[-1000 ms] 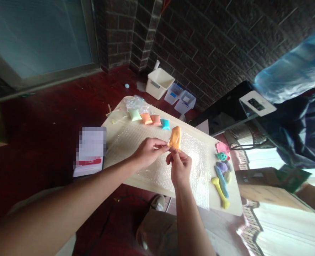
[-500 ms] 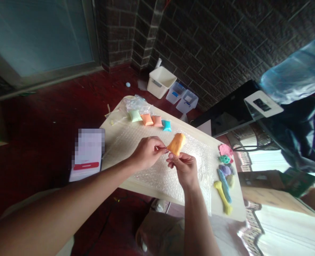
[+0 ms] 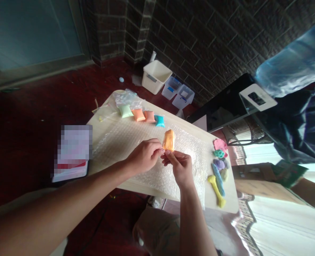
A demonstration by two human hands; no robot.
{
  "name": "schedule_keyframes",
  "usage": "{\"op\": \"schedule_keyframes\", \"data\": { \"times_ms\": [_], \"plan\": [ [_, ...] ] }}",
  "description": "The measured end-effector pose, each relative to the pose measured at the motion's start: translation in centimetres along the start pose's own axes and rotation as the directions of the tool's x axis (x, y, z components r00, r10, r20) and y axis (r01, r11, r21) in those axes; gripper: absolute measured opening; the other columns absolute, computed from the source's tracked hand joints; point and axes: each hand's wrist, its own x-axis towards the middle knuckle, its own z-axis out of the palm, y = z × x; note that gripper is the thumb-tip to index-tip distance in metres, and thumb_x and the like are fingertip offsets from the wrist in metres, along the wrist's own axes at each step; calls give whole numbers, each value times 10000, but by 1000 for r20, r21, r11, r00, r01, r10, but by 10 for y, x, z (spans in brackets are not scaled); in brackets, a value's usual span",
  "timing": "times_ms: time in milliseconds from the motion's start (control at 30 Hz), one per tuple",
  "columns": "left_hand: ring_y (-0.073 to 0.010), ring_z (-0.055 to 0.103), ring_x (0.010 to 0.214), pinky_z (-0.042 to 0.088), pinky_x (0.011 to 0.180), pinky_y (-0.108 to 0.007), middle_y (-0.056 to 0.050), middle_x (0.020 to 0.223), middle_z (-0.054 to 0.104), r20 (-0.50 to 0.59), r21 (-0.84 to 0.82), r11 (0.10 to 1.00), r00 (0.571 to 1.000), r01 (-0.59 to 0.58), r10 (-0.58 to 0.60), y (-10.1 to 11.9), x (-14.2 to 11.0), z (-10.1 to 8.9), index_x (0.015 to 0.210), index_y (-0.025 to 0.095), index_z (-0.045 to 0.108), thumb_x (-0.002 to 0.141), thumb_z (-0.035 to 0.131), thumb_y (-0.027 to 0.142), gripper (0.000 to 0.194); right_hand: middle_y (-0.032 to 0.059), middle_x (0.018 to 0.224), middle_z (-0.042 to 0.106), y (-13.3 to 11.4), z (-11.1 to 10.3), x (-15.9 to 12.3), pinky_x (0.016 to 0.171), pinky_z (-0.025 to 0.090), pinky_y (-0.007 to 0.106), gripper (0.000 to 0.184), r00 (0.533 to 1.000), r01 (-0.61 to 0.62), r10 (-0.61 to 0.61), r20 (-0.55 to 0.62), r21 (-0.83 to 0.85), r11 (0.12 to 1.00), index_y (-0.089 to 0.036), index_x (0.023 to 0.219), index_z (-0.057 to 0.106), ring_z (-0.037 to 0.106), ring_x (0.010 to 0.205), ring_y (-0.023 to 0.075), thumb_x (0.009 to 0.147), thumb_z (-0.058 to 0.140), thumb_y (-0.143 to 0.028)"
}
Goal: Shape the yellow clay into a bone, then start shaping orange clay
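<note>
An orange packet of soft clay (image 3: 169, 140) is held up over the bubble wrap (image 3: 157, 177). My right hand (image 3: 181, 166) pinches its lower edge between thumb and fingers. My left hand (image 3: 146, 156) has its fingertips pinched together at the packet's lower left corner. Beyond the hands lies a row of similar small packets: a pale green packet (image 3: 125, 111), an orange packet (image 3: 138, 115), a salmon packet (image 3: 149, 116) and a blue packet (image 3: 160, 121).
Shaped clay pieces lie along the table's right end, among them a yellow bone shape (image 3: 216, 191), a blue strip (image 3: 218, 179) and a pink piece (image 3: 220, 145). A phone-like screen (image 3: 73, 153) is at the left. Beyond the table a white bin (image 3: 156, 76) stands on the floor.
The orange packet has turned more upright, and both hands have come slightly closer together at its lower edge. The whole view has shifted a little.
</note>
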Motion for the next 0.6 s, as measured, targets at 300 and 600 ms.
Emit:
{"op": "schedule_keyframes", "data": {
  "times_ms": [300,600],
  "plan": [
    [-158,631,744,440,692,-292,-24,796,687,25,-132,987,996,86,-84,-1,0,0,747,169,743,942,692,154,202,7,577,676,7,15,4,523,410,262,216,989,50,-28,-147,145,988,-197,645,788,516,522,109,775,890,-336],
    [-176,674,743,504,679,-294,-49,803,739,-71,-408,871,941,275,-330,-5,5,-5,775,163,772,877,775,368,228,54,676,755,-5,11,-2,570,488,296,251,998,68,-68,-9,18,997,-203,752,836,611,565,141,915,790,-388]
  ]
}}
